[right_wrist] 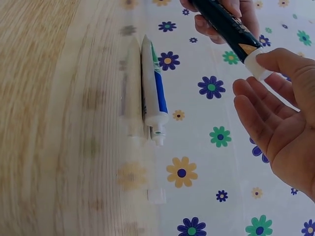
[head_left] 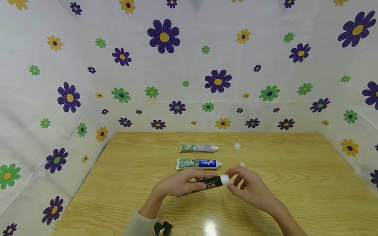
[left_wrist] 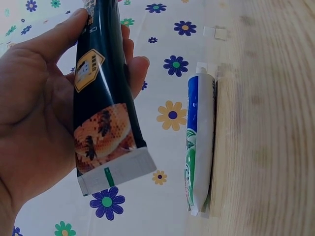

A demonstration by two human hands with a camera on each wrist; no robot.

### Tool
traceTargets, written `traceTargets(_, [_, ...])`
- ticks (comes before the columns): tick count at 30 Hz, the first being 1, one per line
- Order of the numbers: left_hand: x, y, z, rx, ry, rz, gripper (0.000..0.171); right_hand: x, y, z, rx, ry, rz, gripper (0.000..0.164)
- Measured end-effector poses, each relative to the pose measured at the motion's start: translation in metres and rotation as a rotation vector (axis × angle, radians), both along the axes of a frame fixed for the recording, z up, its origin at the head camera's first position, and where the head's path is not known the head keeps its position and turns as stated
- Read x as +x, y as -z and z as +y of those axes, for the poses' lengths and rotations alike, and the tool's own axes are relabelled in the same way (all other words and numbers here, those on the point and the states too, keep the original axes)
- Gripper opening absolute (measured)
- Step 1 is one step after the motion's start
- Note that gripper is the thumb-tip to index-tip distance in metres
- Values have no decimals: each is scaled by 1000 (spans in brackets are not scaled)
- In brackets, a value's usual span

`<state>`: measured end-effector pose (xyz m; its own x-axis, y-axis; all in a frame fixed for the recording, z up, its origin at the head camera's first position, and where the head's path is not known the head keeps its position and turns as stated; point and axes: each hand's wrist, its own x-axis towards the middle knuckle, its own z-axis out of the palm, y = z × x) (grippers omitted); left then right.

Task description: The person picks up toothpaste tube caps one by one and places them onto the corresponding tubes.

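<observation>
A black toothpaste tube [head_left: 213, 183] is held off the table in my left hand [head_left: 178, 183], thumb on one side and fingers on the other. Its white cap [right_wrist: 256, 64] points right, and my right hand [head_left: 251, 189] pinches that cap between thumb and forefinger. In the left wrist view the tube's flat crimped end and honeycomb picture face the camera. Just beyond the hands lies a blue and green toothpaste tube [head_left: 203, 163], nozzle bare and to the right. Farther back is a green and white toothpaste tube [head_left: 202, 148], also uncapped.
Two loose caps lie right of the tubes: a white cap [head_left: 237, 146] at the back and a smaller pale cap [head_left: 242, 164] nearer. A wooden table [head_left: 118, 173] carries everything. Flowered white cloth [head_left: 189, 65] walls its back and sides. A black device [head_left: 163, 228] sits by the left sleeve.
</observation>
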<state>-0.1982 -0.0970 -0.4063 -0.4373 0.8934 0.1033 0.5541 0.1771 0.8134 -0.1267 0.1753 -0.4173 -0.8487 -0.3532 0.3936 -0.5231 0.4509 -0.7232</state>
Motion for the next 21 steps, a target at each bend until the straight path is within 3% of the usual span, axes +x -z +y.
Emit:
traceTargets(6, [1, 0, -1, -8, -12, 6, 45, 1, -1, -1, 1, -13, 24, 32])
traceTargets(21, [2, -2, -2, 7, 3, 16, 45, 4, -6, -7, -1, 35, -29, 21])
